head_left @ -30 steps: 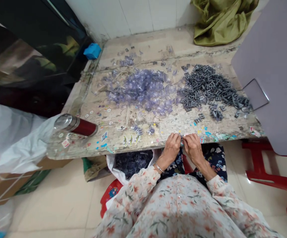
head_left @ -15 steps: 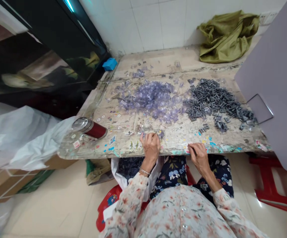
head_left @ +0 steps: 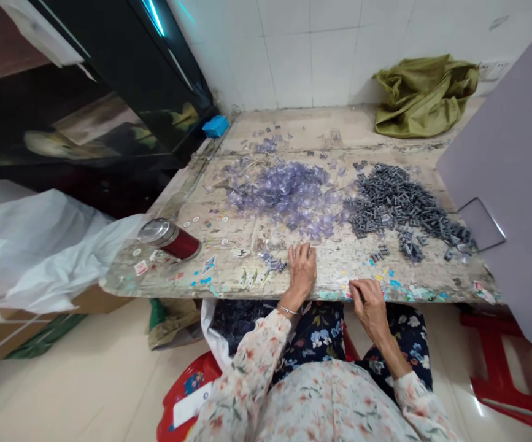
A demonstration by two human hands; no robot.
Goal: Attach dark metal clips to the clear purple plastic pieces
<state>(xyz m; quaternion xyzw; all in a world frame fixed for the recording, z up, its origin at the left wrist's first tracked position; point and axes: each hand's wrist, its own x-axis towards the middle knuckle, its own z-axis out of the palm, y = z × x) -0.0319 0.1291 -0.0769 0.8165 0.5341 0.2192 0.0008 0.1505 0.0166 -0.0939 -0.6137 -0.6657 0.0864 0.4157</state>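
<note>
My left hand [head_left: 302,270] rests palm down on the worn table [head_left: 229,245], its fingers somewhat bent and pointing forward. No object shows in it. Just to its left lies a small cluster of grey and clear plastic pieces [head_left: 272,263]. At the front edge of the table, my right hand [head_left: 369,296] is closed with thumb and forefinger together; whatever it may hold is too small or hidden. Ahead of my left hand spreads a heap of clear purplish plastic pieces [head_left: 293,190]. A pile of dark grey plastic parts [head_left: 399,199] lies beyond my right hand.
A red flask [head_left: 173,238] lies tilted at the left, near white bags [head_left: 63,245]. An open sack of dark pieces [head_left: 242,322] sits below the table edge. An olive cloth [head_left: 426,98], a blue box [head_left: 216,126] and a purplish panel [head_left: 509,184] border the table.
My left hand has moved right, away from the small cluster of plastic pieces, which now shows beside it. My right hand stays at the table edge. The view has shifted slightly.
</note>
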